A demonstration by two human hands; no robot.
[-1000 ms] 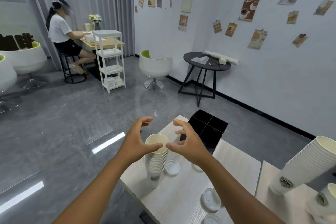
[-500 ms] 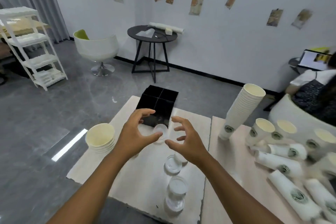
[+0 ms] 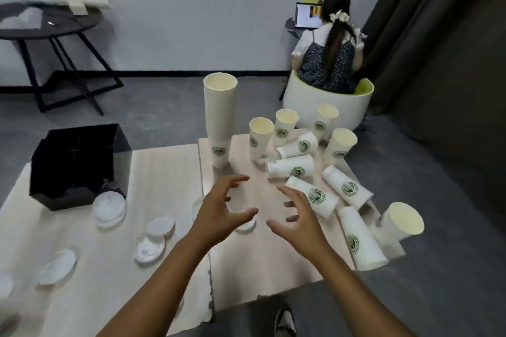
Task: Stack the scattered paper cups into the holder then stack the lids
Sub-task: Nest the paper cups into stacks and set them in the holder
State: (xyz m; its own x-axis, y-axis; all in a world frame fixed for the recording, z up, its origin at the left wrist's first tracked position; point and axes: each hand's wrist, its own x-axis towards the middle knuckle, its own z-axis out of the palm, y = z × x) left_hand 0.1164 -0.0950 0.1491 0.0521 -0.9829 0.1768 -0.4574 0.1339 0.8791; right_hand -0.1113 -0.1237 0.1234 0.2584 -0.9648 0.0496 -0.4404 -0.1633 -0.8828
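Here, in the head view, both hands hover empty above a pale wooden table (image 3: 164, 172). The left hand (image 3: 221, 210) and right hand (image 3: 298, 216) face each other, fingers spread and loosely curved, holding nothing. Beyond them stands a tall stack of paper cups (image 3: 220, 120). To its right, loose cups (image 3: 290, 167) are scattered, some upright, some lying on their sides. A black holder (image 3: 79, 167) sits at the table's left, with white lids (image 3: 109, 208) strewn in front of it. A person sits at a laptop (image 3: 308, 15) beyond
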